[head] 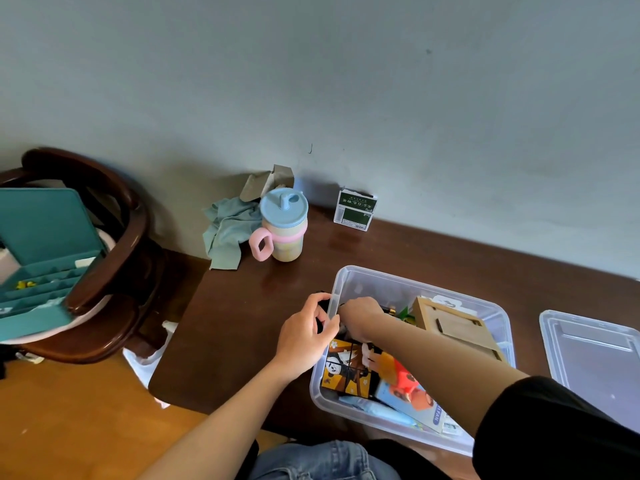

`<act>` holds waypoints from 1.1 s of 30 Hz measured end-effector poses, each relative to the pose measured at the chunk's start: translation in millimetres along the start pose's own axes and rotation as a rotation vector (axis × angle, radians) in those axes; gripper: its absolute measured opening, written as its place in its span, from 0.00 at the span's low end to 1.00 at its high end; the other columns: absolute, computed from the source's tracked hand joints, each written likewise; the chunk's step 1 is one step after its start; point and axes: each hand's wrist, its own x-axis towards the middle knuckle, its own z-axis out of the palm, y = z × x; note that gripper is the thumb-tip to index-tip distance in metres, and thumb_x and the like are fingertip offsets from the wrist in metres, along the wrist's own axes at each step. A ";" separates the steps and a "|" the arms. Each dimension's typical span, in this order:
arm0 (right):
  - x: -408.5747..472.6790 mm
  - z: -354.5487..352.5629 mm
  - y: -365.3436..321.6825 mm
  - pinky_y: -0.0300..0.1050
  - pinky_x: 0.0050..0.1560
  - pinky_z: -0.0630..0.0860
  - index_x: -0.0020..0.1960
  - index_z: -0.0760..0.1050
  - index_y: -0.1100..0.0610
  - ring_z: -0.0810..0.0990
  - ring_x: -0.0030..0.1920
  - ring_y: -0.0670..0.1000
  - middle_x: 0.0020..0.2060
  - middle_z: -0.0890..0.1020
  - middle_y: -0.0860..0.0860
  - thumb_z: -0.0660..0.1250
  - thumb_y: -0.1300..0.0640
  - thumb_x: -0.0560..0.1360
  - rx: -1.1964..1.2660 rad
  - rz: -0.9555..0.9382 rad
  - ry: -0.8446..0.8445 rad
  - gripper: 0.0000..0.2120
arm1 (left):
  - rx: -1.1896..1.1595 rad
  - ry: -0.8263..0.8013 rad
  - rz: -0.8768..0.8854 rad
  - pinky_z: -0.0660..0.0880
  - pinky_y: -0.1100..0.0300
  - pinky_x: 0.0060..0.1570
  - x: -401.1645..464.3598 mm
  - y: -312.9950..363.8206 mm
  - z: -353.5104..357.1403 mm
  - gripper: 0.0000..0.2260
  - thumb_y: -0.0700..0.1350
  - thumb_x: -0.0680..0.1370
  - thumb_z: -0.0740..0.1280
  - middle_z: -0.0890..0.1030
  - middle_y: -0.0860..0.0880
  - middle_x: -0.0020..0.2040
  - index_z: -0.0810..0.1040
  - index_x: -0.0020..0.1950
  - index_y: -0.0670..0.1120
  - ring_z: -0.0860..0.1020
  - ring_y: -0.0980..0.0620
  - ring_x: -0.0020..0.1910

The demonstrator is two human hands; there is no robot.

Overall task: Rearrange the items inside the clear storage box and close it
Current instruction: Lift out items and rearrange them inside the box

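Clear storage box point(349, 282), thin flexible plastic with rounded corners, sits at the near edge of the dark wooden table point(249, 320), still open. Left hand point(304, 336) grips the box's left rim, likely steadying it. Right hand point(358, 315) reaches inside by that rim; fingers hidden, grasp cannot be told. Inside: glossy panda picture blocks point(346, 370), a wooden box point(457, 327). Lid point(595, 355) lies flat right of the box; pastel cup point(282, 225) stands beyond it.

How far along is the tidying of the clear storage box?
Done: little that shows. The clear plastic storage box stands open on the brown table. In hand: the left hand grips its left rim while the right hand reaches among the items inside. Left: finish arranging, then fit the clear plastic lid, lying to the right.
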 end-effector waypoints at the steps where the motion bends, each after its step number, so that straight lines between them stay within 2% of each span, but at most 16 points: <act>1: -0.6 0.0 -0.2 0.45 0.40 0.72 0.56 0.75 0.59 0.80 0.48 0.56 0.49 0.81 0.53 0.62 0.64 0.76 -0.029 -0.006 -0.004 0.10 | 0.004 0.000 0.000 0.72 0.65 0.30 0.3 0.0 -0.2 0.16 0.51 0.77 0.65 0.77 0.59 0.34 0.70 0.64 0.52 0.74 0.57 0.28; 6: -5.5 -5.2 3.6 0.44 0.39 0.73 0.55 0.77 0.57 0.81 0.46 0.54 0.46 0.81 0.52 0.63 0.63 0.77 -0.070 -0.046 0.029 0.09 | 0.046 -0.005 -0.007 0.70 0.69 0.31 1.3 0.4 0.4 0.16 0.51 0.78 0.65 0.76 0.57 0.34 0.70 0.65 0.51 0.75 0.59 0.30; 10: -5.5 -0.4 1.5 0.44 0.38 0.74 0.54 0.77 0.56 0.81 0.44 0.54 0.45 0.81 0.51 0.62 0.54 0.78 0.132 0.043 0.065 0.09 | 0.081 -0.008 -0.036 0.69 0.70 0.31 1.0 2.6 1.0 0.16 0.50 0.78 0.64 0.76 0.57 0.35 0.70 0.65 0.51 0.75 0.61 0.30; 12: -3.8 3.7 -2.6 0.44 0.38 0.75 0.53 0.78 0.55 0.80 0.44 0.53 0.45 0.82 0.51 0.63 0.52 0.77 0.276 0.102 0.078 0.10 | 0.094 -0.005 -0.049 0.69 0.69 0.31 0.7 4.5 1.3 0.16 0.51 0.79 0.64 0.76 0.57 0.36 0.69 0.65 0.51 0.74 0.60 0.29; 14: -1.9 5.3 -9.0 0.44 0.37 0.75 0.52 0.77 0.56 0.79 0.41 0.53 0.44 0.81 0.51 0.63 0.54 0.76 0.387 0.143 0.069 0.09 | 0.118 0.000 -0.057 0.68 0.69 0.30 0.3 6.7 1.4 0.16 0.51 0.79 0.63 0.76 0.57 0.37 0.69 0.65 0.52 0.73 0.60 0.29; 19: 3.2 8.5 -23.2 0.44 0.38 0.71 0.52 0.77 0.57 0.74 0.40 0.53 0.41 0.77 0.51 0.61 0.60 0.75 0.389 0.244 0.048 0.08 | 0.147 0.001 -0.057 0.66 0.70 0.30 -0.2 9.9 0.5 0.16 0.51 0.79 0.63 0.75 0.56 0.37 0.69 0.66 0.52 0.73 0.59 0.29; 23: 9.9 3.5 -21.7 0.43 0.41 0.72 0.47 0.73 0.57 0.75 0.42 0.53 0.35 0.72 0.50 0.63 0.61 0.75 0.507 0.330 -0.035 0.02 | 0.135 -0.005 -0.065 0.66 0.71 0.30 0.3 10.9 -0.1 0.16 0.52 0.79 0.63 0.76 0.57 0.38 0.68 0.66 0.52 0.73 0.59 0.29; 25: 13.2 -0.4 -19.7 0.43 0.43 0.72 0.46 0.73 0.57 0.74 0.43 0.52 0.35 0.72 0.51 0.63 0.60 0.75 0.575 0.364 -0.089 0.01 | 0.128 -0.002 -0.069 0.65 0.70 0.30 0.6 10.3 -0.5 0.16 0.52 0.78 0.63 0.76 0.56 0.38 0.68 0.66 0.53 0.73 0.59 0.29; 29: 18.2 -4.0 -13.0 0.44 0.48 0.72 0.60 0.74 0.62 0.73 0.45 0.53 0.43 0.73 0.53 0.62 0.60 0.77 0.635 0.352 -0.233 0.13 | 0.115 0.012 -0.062 0.65 0.70 0.28 0.0 6.3 1.2 0.16 0.51 0.78 0.64 0.76 0.57 0.36 0.69 0.65 0.53 0.73 0.59 0.28; 32: 16.6 -10.8 -9.4 0.41 0.41 0.70 0.56 0.73 0.61 0.69 0.36 0.50 0.35 0.67 0.51 0.60 0.60 0.79 0.671 0.329 -0.341 0.08 | 0.115 0.014 -0.038 0.66 0.70 0.27 0.9 4.4 1.6 0.16 0.52 0.78 0.63 0.75 0.58 0.35 0.69 0.65 0.52 0.74 0.59 0.27; 33: 16.6 -12.2 -8.6 0.41 0.41 0.69 0.59 0.73 0.61 0.67 0.34 0.49 0.34 0.66 0.51 0.60 0.60 0.79 0.682 0.337 -0.361 0.10 | 0.115 0.011 -0.032 0.66 0.69 0.28 1.3 3.5 1.7 0.16 0.52 0.78 0.63 0.75 0.58 0.35 0.69 0.65 0.51 0.74 0.59 0.27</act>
